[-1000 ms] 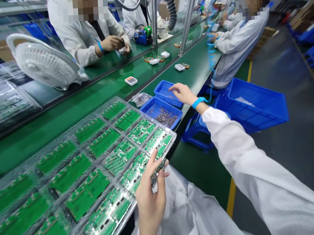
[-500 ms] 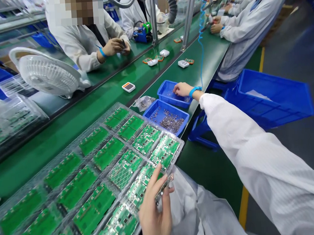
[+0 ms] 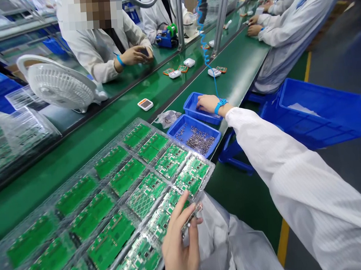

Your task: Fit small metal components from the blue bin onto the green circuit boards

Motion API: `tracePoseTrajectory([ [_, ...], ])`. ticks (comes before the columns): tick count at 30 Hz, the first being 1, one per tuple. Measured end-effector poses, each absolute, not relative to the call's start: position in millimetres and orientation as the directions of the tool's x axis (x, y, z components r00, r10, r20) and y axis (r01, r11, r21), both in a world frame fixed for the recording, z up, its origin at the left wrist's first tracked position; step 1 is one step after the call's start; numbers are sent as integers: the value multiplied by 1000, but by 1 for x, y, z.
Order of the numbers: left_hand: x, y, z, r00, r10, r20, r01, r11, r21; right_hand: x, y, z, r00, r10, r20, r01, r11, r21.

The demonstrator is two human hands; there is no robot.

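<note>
At the far blue tray, right hand, finger closure unverifiable, should pick gently, left hand fingers clamped on small board.

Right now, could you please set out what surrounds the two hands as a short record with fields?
left hand: grips a thin piece, seen edge-on, by the tray
right hand: partly inside the far bin; grip unclear
near bin: many small metallic parts
tray: green boards in compartments
bag: clear, beside the bins
device: white and orange, beyond the tray

PCBs in tray, parts in bin behind, fan L
</note>
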State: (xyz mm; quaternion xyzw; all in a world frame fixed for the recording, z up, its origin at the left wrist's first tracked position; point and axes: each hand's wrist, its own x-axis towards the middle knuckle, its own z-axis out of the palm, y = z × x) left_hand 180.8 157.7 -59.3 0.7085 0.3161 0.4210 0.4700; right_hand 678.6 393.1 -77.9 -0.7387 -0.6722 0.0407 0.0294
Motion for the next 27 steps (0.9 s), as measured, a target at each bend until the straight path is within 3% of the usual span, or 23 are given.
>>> tracePoseTrajectory([
  [8, 177, 163, -65, 504, 797, 334, 24, -399, 917, 678, 392, -75, 75, 997, -32, 997, -76, -31],
  [14, 185, 151, -59, 393, 886, 247, 81, -301, 950, 674, 391, -69, 67, 998, -22, 997, -66, 27],
  [22, 178, 157, -62, 476, 830, 291, 64, -363, 930, 672, 389, -66, 33, 998, -60, 994, -26, 109],
  [27, 182, 156, -61, 437, 854, 282, 81, -349, 934, 671, 395, -70, 44, 996, -74, 992, -35, 121],
])
